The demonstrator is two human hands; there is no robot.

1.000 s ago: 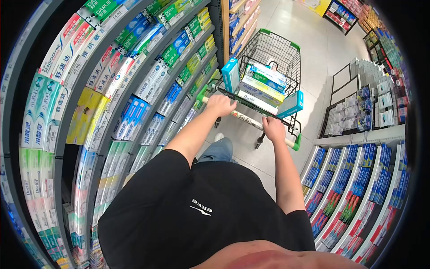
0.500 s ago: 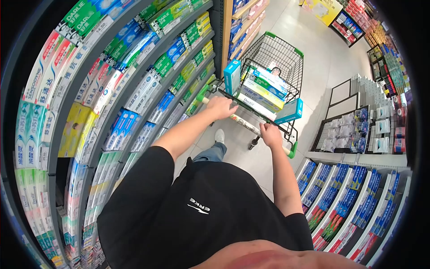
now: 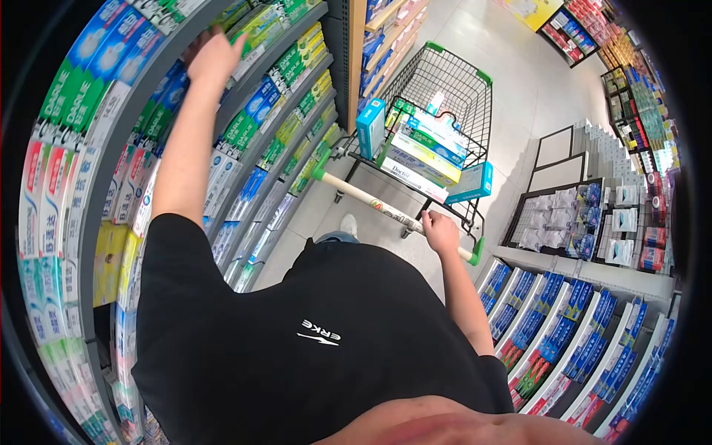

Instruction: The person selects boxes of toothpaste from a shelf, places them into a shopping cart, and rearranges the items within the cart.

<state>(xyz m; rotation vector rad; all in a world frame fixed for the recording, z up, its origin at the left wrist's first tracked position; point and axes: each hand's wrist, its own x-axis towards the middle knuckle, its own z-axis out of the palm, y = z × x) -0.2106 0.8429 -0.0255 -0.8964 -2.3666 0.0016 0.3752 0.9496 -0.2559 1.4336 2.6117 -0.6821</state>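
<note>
My left hand is stretched out to the shelf on the left, thumb apart from the fingers, its fingertips right at the toothpaste boxes in green and yellow packs. Part of the fingers is hidden among the packs. My right hand is wrapped round the pale handle of a shopping cart, close to its green right end. Inside the cart, near the handle, lies a stack of toothpaste boxes in white, yellow, green and blue. A teal panel and another teal panel flank the stack.
Curved-looking shelves full of toothpaste boxes rise along my left. On the right stand a low rack of blue and red packs and a wire display with hanging packs. A tiled floor runs ahead past the cart.
My left hand has let go of the cart handle and moved up and left to the shelf. My right hand stays on the handle. The cart appears slightly shifted to the left.
</note>
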